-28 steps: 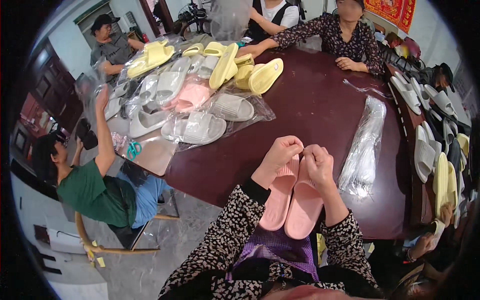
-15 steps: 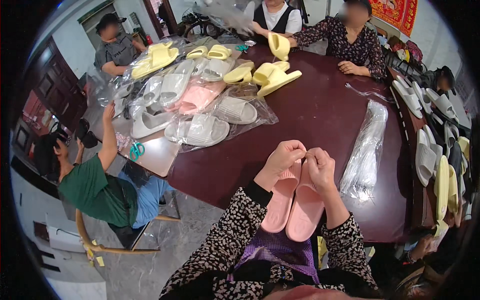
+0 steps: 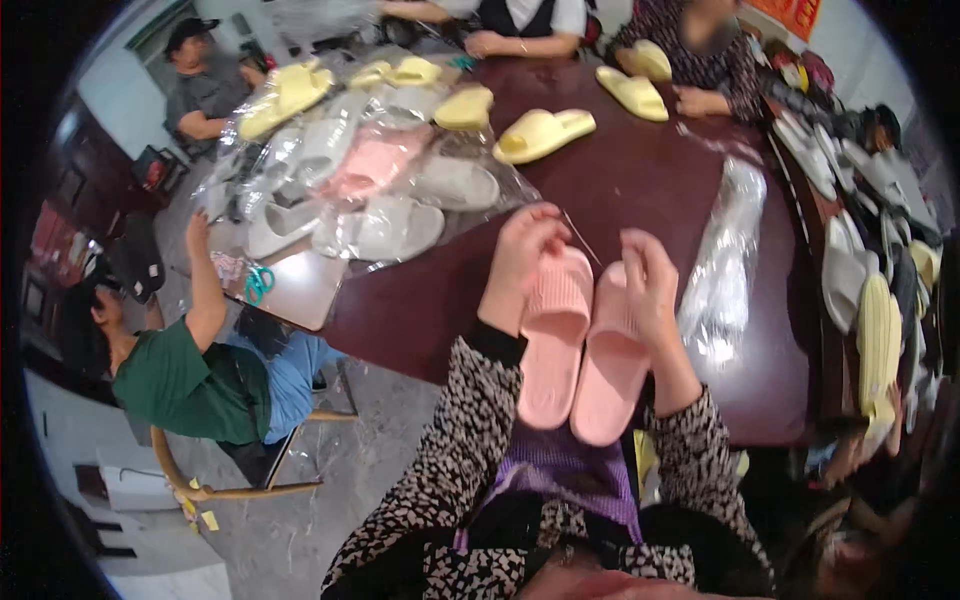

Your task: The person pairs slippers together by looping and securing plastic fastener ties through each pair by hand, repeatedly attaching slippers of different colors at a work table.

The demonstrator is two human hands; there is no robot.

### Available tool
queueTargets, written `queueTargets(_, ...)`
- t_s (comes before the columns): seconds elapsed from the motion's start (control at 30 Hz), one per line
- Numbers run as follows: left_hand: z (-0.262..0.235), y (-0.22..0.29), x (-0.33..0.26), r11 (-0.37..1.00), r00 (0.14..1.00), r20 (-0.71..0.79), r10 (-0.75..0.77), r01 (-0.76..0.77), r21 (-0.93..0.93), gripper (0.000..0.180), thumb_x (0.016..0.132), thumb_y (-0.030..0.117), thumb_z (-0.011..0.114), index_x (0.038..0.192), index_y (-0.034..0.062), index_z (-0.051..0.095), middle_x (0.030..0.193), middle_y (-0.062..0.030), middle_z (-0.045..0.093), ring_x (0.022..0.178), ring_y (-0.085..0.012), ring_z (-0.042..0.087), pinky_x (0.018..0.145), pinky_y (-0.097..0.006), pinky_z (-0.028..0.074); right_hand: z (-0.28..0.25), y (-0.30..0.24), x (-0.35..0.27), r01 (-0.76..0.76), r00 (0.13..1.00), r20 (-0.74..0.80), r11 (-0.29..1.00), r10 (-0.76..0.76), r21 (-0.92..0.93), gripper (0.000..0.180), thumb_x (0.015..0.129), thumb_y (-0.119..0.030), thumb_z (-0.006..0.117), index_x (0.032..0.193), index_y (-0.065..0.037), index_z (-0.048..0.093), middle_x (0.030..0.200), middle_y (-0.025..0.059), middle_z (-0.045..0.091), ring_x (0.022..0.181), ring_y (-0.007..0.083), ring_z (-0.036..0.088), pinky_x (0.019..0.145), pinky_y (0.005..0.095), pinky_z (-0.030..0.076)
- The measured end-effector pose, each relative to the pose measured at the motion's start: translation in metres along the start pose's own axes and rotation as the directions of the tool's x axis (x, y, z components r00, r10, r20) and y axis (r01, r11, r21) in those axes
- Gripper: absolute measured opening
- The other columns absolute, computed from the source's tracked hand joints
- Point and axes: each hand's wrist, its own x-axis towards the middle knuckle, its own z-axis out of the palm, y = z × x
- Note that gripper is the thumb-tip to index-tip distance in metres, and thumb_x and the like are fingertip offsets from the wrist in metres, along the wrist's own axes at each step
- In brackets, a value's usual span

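A pair of pink slippers (image 3: pixel 552 365) lies side by side at the table's near edge, toes pointing away from me. My left hand (image 3: pixel 520 268) is by the toe of the left slipper, its fingers curled together at the end of a thin strand (image 3: pixel 583 240). The strand slants down toward the top of the right slipper (image 3: pixel 612 375). My right hand (image 3: pixel 652 292) lies along that slipper's outer side, its fingertips raised near the strand's lower end. Motion blurs these fingers, and whether they grip the strand is unclear.
A plastic-wrapped bundle of white strands (image 3: pixel 725 255) lies to my right. Bagged grey, pink and yellow slippers (image 3: pixel 380 228) cover the table's left. Loose yellow slippers (image 3: pixel 545 135) lie farther back. A slipper rack (image 3: pixel 845 270) stands at right; several people sit around, with teal scissors (image 3: pixel 259 285) at left.
My hands were pinched together above the slippers and have moved apart, the strand now showing between them. Across the table, a yellow slipper that was held up is now lower, near the tabletop.
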Motion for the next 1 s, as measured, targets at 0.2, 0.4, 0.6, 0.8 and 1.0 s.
queueTargets(0.2, -0.022, -0.002, 0.015, 0.983, 0.995, -0.032, -0.090, 0.084, -0.162, 0.021, 0.085, 0.006, 0.053, 0.105, -0.0001, 0.052, 0.083, -0.0157, 0.064, 0.067, -0.0197, 0.060, 0.065, -0.031, 0.050, -0.023, -0.036, -0.024, -0.040, 0.999, -0.016, 0.993, 0.042, 0.108, 0.016, 0.082, 0.003, 0.056, 0.097, -0.001, 0.061, 0.090, 0.0157, 0.064, 0.080, 0.0272, 0.063, 0.070, 0.0325, 0.050)
queueTargets(0.4, -0.023, -0.009, 0.014, 0.982, 0.995, -0.048, -0.083, 0.074, -0.176, 0.024, 0.085, 0.009, 0.052, 0.107, 0.0001, 0.051, 0.088, -0.0184, 0.065, 0.070, -0.0211, 0.061, 0.067, -0.032, 0.051, -0.035, -0.057, -0.086, 0.232, 0.947, 0.245, 0.969, -0.207, -0.080, 0.015, 0.080, -0.006, 0.061, 0.095, -0.001, 0.060, 0.080, 0.0145, 0.063, 0.070, 0.0301, 0.062, 0.062, 0.0351, 0.051)
queueTargets(0.6, -0.001, -0.008, 0.008, 0.996, 0.986, -0.166, 0.004, 0.010, 0.084, 0.022, 0.080, 0.007, 0.056, 0.101, -0.0014, 0.055, 0.086, -0.0137, 0.066, 0.067, -0.0158, 0.060, 0.060, -0.024, 0.047, -0.019, -0.040, -0.068, -0.222, 0.794, 0.468, 0.901, 0.389, -0.373, 0.034, 0.082, -0.035, 0.060, 0.086, -0.001, 0.062, 0.076, 0.0180, 0.064, 0.071, 0.0329, 0.063, 0.064, 0.0412, 0.049)
queueTargets(0.8, -0.020, 0.001, 0.006, 0.989, 0.976, -0.209, 0.065, -0.036, 0.140, 0.022, 0.079, 0.006, 0.057, 0.100, -0.0003, 0.056, 0.085, -0.0123, 0.065, 0.058, -0.0132, 0.056, 0.055, -0.022, 0.044, 0.004, -0.040, -0.062, -0.167, 0.873, 0.343, 0.874, 0.346, -0.456, 0.031, 0.080, -0.032, 0.058, 0.080, -0.001, 0.064, 0.070, 0.0206, 0.062, 0.067, 0.0339, 0.063, 0.064, 0.0424, 0.049)
queueTargets(1.0, -0.039, -0.005, 0.013, 0.996, 0.962, -0.265, 0.066, -0.078, -0.034, 0.023, 0.083, 0.011, 0.057, 0.104, 0.0015, 0.055, 0.086, -0.0108, 0.064, 0.062, -0.0143, 0.055, 0.059, -0.027, 0.046, -0.062, -0.066, -0.036, -0.098, 0.923, 0.277, 0.858, 0.268, -0.503, 0.019, 0.077, -0.019, 0.057, 0.081, -0.002, 0.064, 0.067, 0.0193, 0.061, 0.064, 0.0336, 0.061, 0.063, 0.0410, 0.050)
